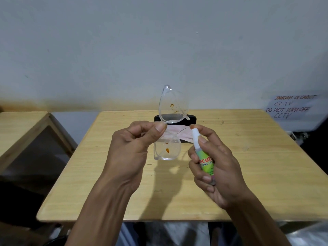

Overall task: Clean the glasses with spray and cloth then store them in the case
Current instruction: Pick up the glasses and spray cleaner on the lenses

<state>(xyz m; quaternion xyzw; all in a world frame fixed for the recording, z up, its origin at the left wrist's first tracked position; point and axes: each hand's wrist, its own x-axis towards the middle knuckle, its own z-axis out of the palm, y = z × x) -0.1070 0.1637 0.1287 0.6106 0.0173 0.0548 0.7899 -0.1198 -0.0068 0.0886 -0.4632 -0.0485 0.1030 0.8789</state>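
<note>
Glasses [170,121], clear and orange-smeared, stand on end at frame centre, pinched at the bridge by the left hand [131,148]. The right hand [214,167] wraps the spray bottle [204,155]. Bare table [248,174] surrounds them; black case [192,120] and pink cloth [184,134] lie behind.

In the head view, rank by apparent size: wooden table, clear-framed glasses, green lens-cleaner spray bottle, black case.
1. Wooden table, far the largest.
2. Clear-framed glasses.
3. Green lens-cleaner spray bottle and black case: unsure, both partly hidden.

Stained glasses [170,121] in left hand [131,148], spray bottle [204,153] in right hand [216,167].
</note>
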